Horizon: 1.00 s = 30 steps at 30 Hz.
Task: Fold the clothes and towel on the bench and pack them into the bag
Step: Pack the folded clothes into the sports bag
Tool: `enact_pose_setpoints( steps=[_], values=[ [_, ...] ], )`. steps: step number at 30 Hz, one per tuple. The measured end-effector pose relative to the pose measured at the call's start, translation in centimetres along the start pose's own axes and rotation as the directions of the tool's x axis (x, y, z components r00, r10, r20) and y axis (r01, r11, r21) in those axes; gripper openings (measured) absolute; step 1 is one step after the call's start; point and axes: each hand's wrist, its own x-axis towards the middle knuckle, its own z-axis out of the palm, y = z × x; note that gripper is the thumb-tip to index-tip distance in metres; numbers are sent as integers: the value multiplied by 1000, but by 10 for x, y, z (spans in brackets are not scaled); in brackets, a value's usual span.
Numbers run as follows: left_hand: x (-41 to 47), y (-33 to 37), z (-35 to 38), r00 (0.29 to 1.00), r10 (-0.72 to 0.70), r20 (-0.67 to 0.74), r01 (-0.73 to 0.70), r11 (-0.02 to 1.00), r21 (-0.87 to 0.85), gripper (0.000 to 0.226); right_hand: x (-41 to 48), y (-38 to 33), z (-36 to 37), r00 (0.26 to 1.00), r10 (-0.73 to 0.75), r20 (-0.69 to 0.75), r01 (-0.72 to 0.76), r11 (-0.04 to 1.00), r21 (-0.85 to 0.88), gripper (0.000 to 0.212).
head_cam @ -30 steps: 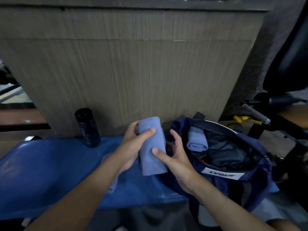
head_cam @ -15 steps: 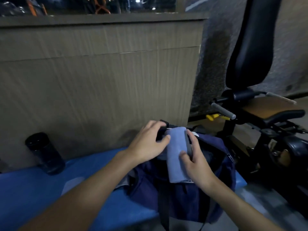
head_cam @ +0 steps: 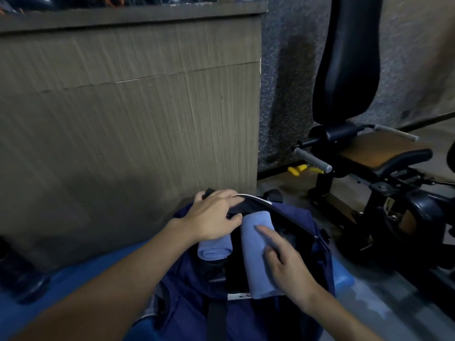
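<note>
The dark blue cloth bag point(head_cam: 187, 306) sits open on the blue padded worktop point(head_cam: 343, 281). The left hand point(head_cam: 214, 217) is at the bag's 12 o'clock edge. Its fingers point(head_cam: 221, 198) are curled over the black rim and hold the mouth wide.

Just under that hand, a small light blue cloth roll point(head_cam: 214, 251) lies in the bag. At its 3 o'clock is the long light blue rolled towel point(head_cam: 254, 267). The towel runs from 12 o'clock to 6 o'clock. Its top end is inside the bag, and its bottom end pokes out over the near rim.

The right hand point(head_cam: 290, 271) holds this towel from its 4 o'clock side. One finger lies straight on top and points to 10 o'clock. The others seem to wrap the right side, but they are partly hidden.

The right hand is the nearer one. I think it should push the towel down and toward 12 o'clock until the bottom end drops in.
</note>
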Motion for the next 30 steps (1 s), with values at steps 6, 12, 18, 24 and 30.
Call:
enact_pose_setpoints(
  steps=[6, 12, 18, 24, 30],
  values=[
    [8, 4, -17, 999, -32, -29, 31, 999, -32, 56, 45, -6, 12, 996, 84, -36, -78, 987, 143, 48],
    [11, 3, -25, 998, -31, -55, 24, 993, -117, 53, 68, -4, 20, 963, 254, 91, -266, 951, 159, 69],
    [12, -3, -26, 998, -17, -58, 8, 988, -151, 57, 80, -1, 33, 961, 257, 102, -271, 948, 169, 67],
    [11, -6, -25, 997, -24, -69, 7, 972, -233, 71, 87, 1, 45, 943, 300, 142, -312, 948, 64, 74],
    [9, -14, -21, 996, -3, -86, -19, 968, -251, 84, 73, -9, 44, 993, 117, 29, -91, 887, -452, 67]
  ],
)
